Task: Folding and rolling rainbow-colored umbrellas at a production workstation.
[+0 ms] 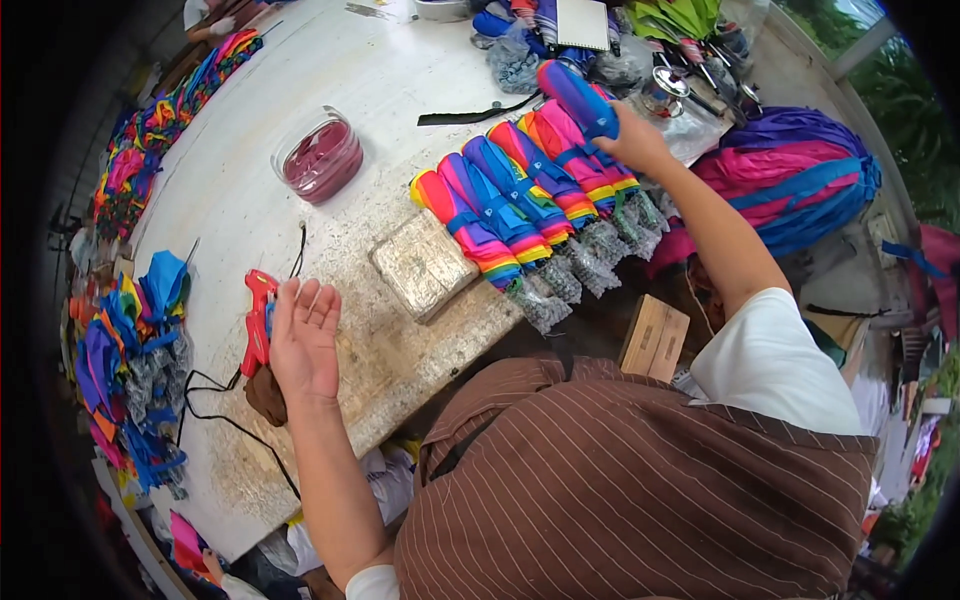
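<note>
My right hand (pixel 637 142) is closed around the end of a rolled folding umbrella (pixel 578 98), blue with purple and pink. It lies across the far end of a row of rolled rainbow umbrellas (pixel 497 205) at the table's edge. Clear bubble wrap (pixel 568 275) covers their near ends. My left hand (pixel 307 340) is raised over the table, palm up with its fingers stretched out, and holds nothing. Just left of it lies a red glue gun (pixel 259 318) with a black cord, partly hidden by the hand.
A worn square block (pixel 422 265) sits left of the row. Beyond it stands a clear tub of dark red stuff (pixel 320 158). Colourful umbrellas (pixel 130 370) are heaped at left. A notepad (pixel 582 24) and a metal pot (pixel 666 88) stand at far right. Other people's hands show at the edges.
</note>
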Action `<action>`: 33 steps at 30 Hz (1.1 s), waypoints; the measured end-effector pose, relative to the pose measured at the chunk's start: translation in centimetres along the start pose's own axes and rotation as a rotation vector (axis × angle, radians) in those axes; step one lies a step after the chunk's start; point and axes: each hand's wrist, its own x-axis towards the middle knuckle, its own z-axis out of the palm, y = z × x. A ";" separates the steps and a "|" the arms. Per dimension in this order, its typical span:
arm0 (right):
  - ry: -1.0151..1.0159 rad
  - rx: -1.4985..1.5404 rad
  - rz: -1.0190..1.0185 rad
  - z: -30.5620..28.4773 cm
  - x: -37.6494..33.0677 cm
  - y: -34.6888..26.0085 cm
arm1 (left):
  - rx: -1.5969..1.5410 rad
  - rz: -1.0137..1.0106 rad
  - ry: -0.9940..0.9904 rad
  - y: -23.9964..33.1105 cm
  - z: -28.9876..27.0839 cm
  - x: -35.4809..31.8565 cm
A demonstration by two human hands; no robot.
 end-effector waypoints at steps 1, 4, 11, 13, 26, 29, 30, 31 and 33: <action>0.009 0.001 0.016 0.2 0.8 2.3 | 0.018 -0.018 -0.011 -0.8 0.3 0.7; 0.022 -0.027 0.016 2.0 2.1 7.1 | 0.081 -0.066 -0.034 -1.5 -1.1 2.6; -0.136 0.087 -0.105 5.1 4.9 7.2 | -0.025 -0.012 0.276 1.3 -13.0 -1.2; -0.166 0.029 -0.145 5.3 5.7 11.2 | -0.054 -0.029 0.333 1.6 -15.2 -2.2; 0.164 -0.469 -0.259 7.1 9.1 -4.5 | 0.211 0.263 0.695 16.2 -32.6 -0.6; 0.148 -0.313 -0.437 7.0 5.9 -12.3 | 0.473 0.265 0.667 18.4 -35.8 4.2; 0.092 -0.278 -0.422 6.2 4.0 -15.9 | 0.607 0.273 0.671 19.0 -36.1 6.0; 0.043 -0.249 -0.422 5.3 2.4 -19.0 | 0.744 0.284 0.675 20.0 -36.5 7.7; -0.020 -0.216 -0.461 4.5 0.6 -21.7 | 1.317 0.488 0.694 20.6 -40.9 13.1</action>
